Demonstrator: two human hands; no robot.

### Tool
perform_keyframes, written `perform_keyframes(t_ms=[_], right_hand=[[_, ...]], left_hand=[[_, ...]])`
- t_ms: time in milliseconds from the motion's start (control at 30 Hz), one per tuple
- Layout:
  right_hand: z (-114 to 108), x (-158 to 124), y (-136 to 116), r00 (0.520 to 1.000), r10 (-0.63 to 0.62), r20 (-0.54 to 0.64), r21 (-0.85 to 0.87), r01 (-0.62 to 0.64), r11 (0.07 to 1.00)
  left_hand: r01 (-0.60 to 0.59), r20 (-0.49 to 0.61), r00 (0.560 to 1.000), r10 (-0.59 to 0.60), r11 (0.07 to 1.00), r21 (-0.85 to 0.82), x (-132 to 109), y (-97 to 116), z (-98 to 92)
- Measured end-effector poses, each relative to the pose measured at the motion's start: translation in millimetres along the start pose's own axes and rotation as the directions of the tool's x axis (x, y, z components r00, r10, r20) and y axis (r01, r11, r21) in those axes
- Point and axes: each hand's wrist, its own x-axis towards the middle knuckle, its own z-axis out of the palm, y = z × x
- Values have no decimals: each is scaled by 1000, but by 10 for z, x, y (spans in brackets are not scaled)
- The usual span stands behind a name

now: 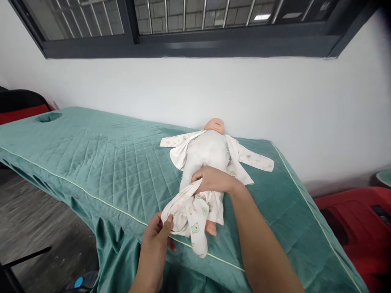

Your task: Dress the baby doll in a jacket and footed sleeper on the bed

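A baby doll (205, 148) with a soft white body lies on its back on the green bed cover, its head toward the wall. A white printed baby shirt (255, 159) is spread open around it, sleeves out to both sides. Printed white baby pants (195, 217) are bunched about the doll's lower legs, and one bare foot shows below them. My left hand (156, 238) pinches the pants' edge at the lower left. Bent over the doll's thighs, my right hand (214, 180) grips the upper edge of the pants; its fingertips are partly hidden.
The quilted green cover (122, 162) drapes over the bed's near side. A face hole (49, 117) is at its left end. Behind stands a white wall (122, 87) below a barred window. Red plastic (357, 219) sits at the right, and a blue-capped bottle (80, 281) on the floor.
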Motion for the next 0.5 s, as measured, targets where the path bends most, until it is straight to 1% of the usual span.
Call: perform_keyframes(t_ms=[67,133,267,400,500], right_hand=[[2,-9,-16,1000,11,-2,-16,-11,1000],[7,-18,-30,1000,10,-6,-36,-10,999],[33,-37,-51,999,27,-26,-109,-30,994],[53,-63,-76,999,34,-41,-159,-40,986],[46,-78,-88,999,14,-44,-174,-21,985]], left_hand=[[-17,37,999,16,999,48,53,61,-37],[-7,45,999,5,999,38,82,81,-45],[40,28,999,-40,999,-4,84,25,-10],[9,25,1000,-11,997,76,81,1,14],[10,98,995,-24,990,139,114,47,11]])
